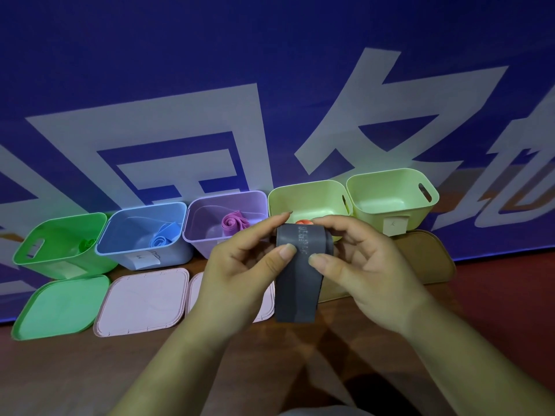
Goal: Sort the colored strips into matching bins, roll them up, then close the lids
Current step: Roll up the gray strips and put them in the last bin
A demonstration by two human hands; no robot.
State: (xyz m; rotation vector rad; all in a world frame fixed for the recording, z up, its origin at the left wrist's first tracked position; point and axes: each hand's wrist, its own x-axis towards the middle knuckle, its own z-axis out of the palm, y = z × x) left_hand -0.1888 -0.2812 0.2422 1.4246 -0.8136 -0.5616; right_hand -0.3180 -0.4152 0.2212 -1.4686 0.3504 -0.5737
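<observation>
- Grey strip (301, 274) is dead centre, held up above the table (90, 370), its top edge curled over and the rest hanging straight down toward 6 o'clock.
- Pale printed lettering runs across the curled top; it is too small to read.
- Left hand (240, 265) comes in from 7 o'clock and pinches the strip's left edge, thumb on the front, fingers curled behind the top.
- Right hand (369, 271) comes in from 5 o'clock and pinches the right edge the same way, thumb flat on the grey face.
- Five open bins line the back against a blue banner (180, 55) with large white characters, running from 9 o'clock round to 2 o'clock.
- Green bin (60, 265) at 9 o'clock holds a rolled green strip (87, 244).
- Blue bin (168, 256) next door holds a blue strip (163, 235), loosely rolled.
- Purple bin (204, 247) at about 11 o'clock holds a purple roll (234, 223).
- First pale yellow-green bin (306, 196) sits right behind the hands at 12 o'clock; an orange-red strip (303, 222) peeks out inside it, just above the grey one.
- Second pale yellow-green bin (390, 193) at 2 o'clock touches the first, with a paper label (395, 225) on its front.
- Lids lie flat in front of the bins: green lid (60, 307) at 8 o'clock, pink lid (144, 298) beside it, a second pink lid (195, 289) mostly hidden behind the left hand, and a tan lid (426, 259) at 3 o'clock.
</observation>
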